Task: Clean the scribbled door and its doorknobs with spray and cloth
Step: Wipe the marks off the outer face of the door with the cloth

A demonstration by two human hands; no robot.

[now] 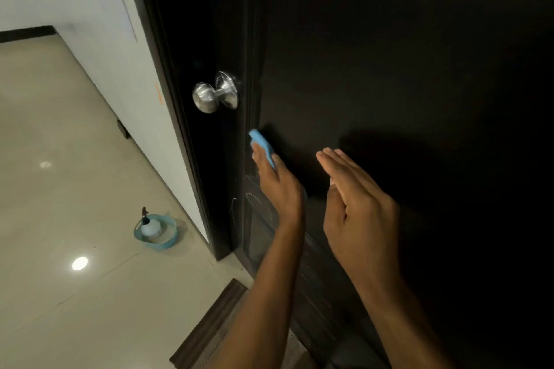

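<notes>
Left hand [277, 186] reaches forward, fingers flat and extended, forearm angled up from below. Right hand [356, 204] hangs alongside it, open, fingers straight and together, thumb tucked, palm facing left, holding nothing.

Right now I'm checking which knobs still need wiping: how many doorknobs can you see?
1: a silver doorknob on the near face of the dark door, above the left hand holding the blue cloth. The far side's knob is hidden.
</notes>
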